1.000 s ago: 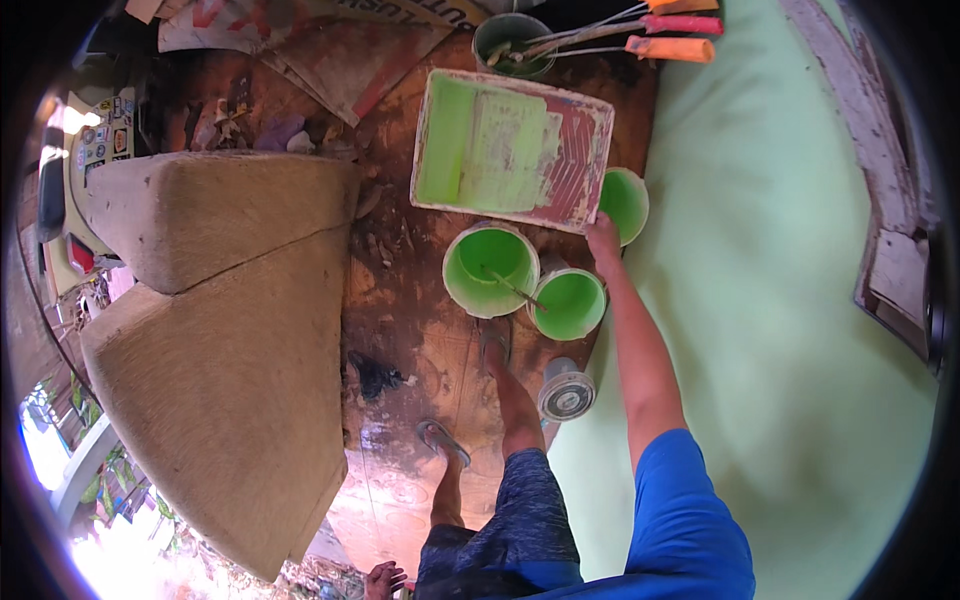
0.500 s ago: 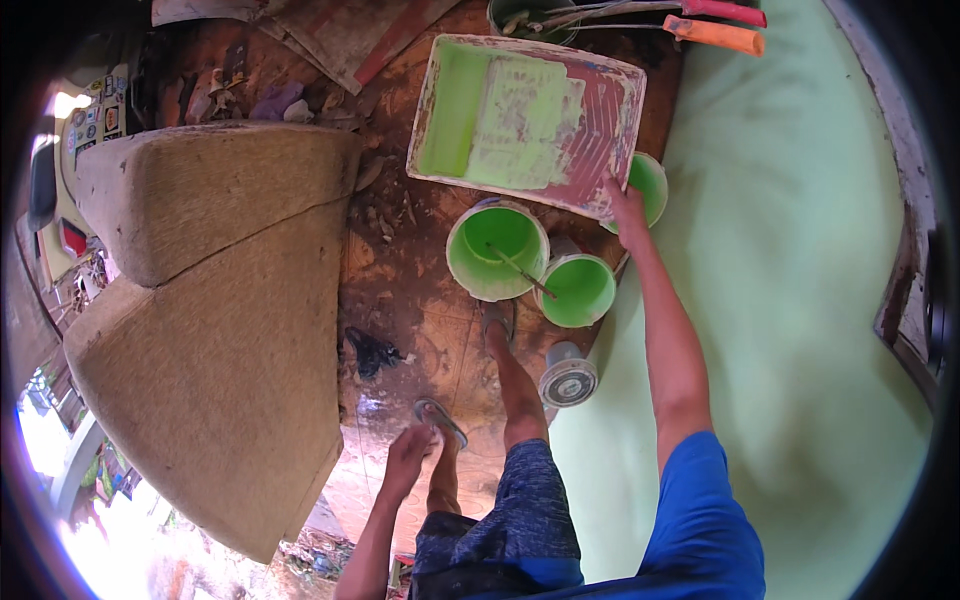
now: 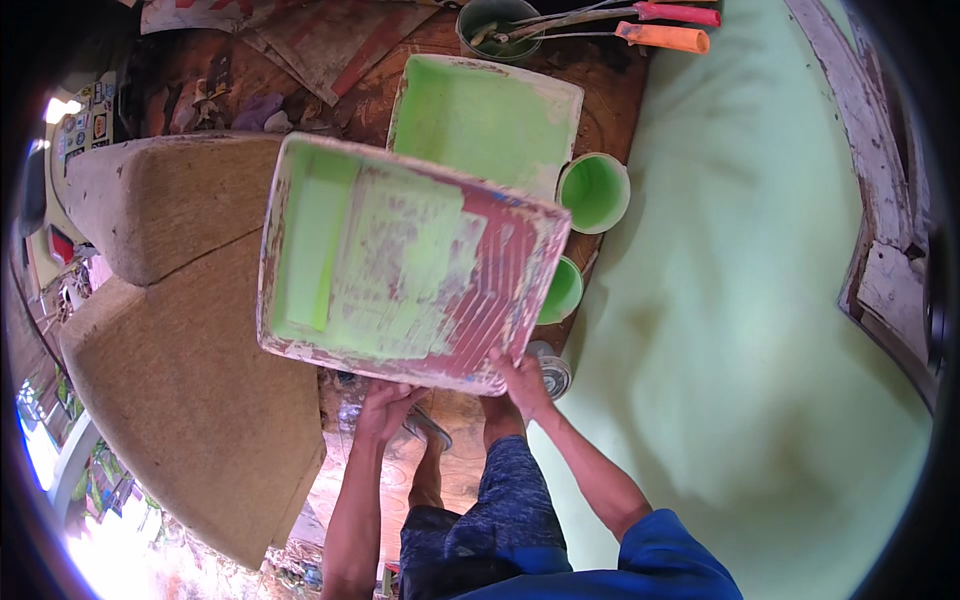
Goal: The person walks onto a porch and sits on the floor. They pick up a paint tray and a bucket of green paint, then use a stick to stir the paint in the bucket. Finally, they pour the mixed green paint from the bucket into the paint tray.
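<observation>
A large rectangular paint roller tray (image 3: pixel 410 265) is held up in front of me, smeared with light green paint and with bare reddish ridges at its right end. My right hand (image 3: pixel 520 385) grips its near right corner, thumb on top. My left hand (image 3: pixel 388 405) holds the near edge, its fingers partly hidden under the tray. Behind it, a second green-coated tray (image 3: pixel 490 110) lies on the floor. Two paint buckets stand to the right, one farther off (image 3: pixel 595 195) and one nearer (image 3: pixel 562 290), the latter partly covered by the tray.
A pale green wall (image 3: pixel 740 300) runs along the right. A brown upholstered sofa (image 3: pixel 200 370) fills the left. At the far end a dark bucket (image 3: pixel 495 30) holds tools, beside an orange-handled one (image 3: pixel 660 38). A grey lidded container (image 3: pixel 550 370) stands by my right hand.
The tray has come nearer and to the left, uncovering the second tray and hiding the largest bucket. My left hand has risen from my side to grip the tray's edge.
</observation>
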`<state>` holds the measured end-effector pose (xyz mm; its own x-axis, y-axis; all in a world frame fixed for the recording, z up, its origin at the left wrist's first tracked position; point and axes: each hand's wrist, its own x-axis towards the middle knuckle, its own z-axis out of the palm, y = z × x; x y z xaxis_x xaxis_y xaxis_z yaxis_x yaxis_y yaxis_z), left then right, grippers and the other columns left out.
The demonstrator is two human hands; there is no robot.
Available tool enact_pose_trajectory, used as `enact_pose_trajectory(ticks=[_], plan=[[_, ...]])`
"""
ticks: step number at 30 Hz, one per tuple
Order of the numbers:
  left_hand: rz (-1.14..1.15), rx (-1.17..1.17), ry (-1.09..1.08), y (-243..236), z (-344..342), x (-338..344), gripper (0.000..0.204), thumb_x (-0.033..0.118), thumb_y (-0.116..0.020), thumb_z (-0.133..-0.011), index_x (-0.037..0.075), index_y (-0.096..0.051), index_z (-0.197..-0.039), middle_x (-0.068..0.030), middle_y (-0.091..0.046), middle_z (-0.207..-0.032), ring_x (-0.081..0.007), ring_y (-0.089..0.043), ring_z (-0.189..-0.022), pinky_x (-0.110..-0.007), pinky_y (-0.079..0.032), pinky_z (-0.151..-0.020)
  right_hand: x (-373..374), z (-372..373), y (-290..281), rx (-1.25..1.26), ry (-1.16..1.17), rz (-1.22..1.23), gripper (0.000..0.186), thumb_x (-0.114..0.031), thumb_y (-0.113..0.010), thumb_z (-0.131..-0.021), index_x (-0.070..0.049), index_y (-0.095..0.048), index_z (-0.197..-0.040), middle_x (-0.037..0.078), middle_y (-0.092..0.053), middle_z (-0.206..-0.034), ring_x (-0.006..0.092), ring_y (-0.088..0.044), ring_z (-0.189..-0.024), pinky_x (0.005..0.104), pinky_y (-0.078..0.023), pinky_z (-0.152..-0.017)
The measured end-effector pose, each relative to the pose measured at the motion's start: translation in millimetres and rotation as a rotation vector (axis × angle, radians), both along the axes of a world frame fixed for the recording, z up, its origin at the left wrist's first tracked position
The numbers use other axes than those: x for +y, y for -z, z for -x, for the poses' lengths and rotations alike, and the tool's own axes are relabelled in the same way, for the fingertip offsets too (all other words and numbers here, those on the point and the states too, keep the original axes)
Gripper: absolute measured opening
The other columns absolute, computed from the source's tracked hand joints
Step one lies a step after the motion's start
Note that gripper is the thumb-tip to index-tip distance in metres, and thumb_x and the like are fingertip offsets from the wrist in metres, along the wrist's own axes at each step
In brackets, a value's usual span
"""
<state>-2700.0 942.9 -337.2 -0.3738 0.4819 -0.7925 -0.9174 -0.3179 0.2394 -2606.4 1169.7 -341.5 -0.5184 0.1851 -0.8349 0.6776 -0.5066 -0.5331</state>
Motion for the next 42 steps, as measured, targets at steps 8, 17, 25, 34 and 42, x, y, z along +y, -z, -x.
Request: enact_pose_trajectory(ticks=[8,17,25,34,42], plan=[[0.274,-0.215,-0.12,-20.4,-21.1,-35.2,0.032,-0.004,-0.051,-0.081,0.002,-0.052,-0.113,-0.0108,-0.061,-0.106,-0.0238,-0.058,-0.102,-0.042,-0.049,-0.09,-22.0,-24.5,47.6,0.067,-0.319,-0.076,0.034,-0.037,-0.058,-0.088,-0.003,-0.061,-0.084,0.003,-0.06,-0.073,0.01,-0.054,-0.068,0.0271,-0.043,-0.06],[0.357,-0.191,-0.128,1.0,-30.2,-70.6,0.034,0.001,-0.053,-0.077,0.003,-0.051,-0.111,-0.0119,-0.059,-0.109,-0.0259,-0.058,-0.102,-0.048,-0.047,-0.091,122.3,86.0,203.0,-0.087,0.539,0.159,0.043,-0.04,-0.061,-0.083,-0.001,-0.052,-0.098,0.01,-0.061,-0.086,0.0211,-0.062,-0.077,0.0307,-0.053,-0.066],[0.446,-0.118,-0.028,21.3,-39.8,-80.7,0.034,0.004,-0.052,-0.077,0.002,-0.049,-0.111,-0.0122,-0.058,-0.108,-0.025,-0.059,-0.098,-0.046,-0.047,-0.09,153.0,120.9,278.5,-0.139,0.857,0.379,0.054,-0.024,-0.059,-0.086,0.005,-0.031,-0.121,0.022,-0.038,-0.12,0.0293,-0.054,-0.094,0.038,-0.051,-0.077],[0.474,-0.127,-0.041,29.8,-42.4,-78.9,0.035,0.002,-0.052,-0.077,0.003,-0.048,-0.112,-0.0104,-0.059,-0.106,-0.0222,-0.059,-0.097,-0.042,-0.049,-0.087,180.9,103.8,303.5,-0.119,0.895,0.333,0.042,-0.019,-0.063,-0.083,-0.001,-0.041,-0.113,0.014,-0.048,-0.11,0.027,-0.053,-0.092,0.0397,-0.048,-0.081],[0.485,-0.084,-0.035,31.3,-49.1,-83.5,0.039,0.001,-0.054,-0.078,0.005,-0.045,-0.115,-0.0108,-0.059,-0.105,-0.0218,-0.062,-0.089,-0.04,-0.053,-0.078,189.0,144.3,248.9,0.068,0.648,0.409,0.031,0.002,-0.057,-0.078,0.006,-0.041,-0.104,0.019,-0.053,-0.106,0.0321,-0.057,-0.096,0.0372,-0.054,-0.081]])
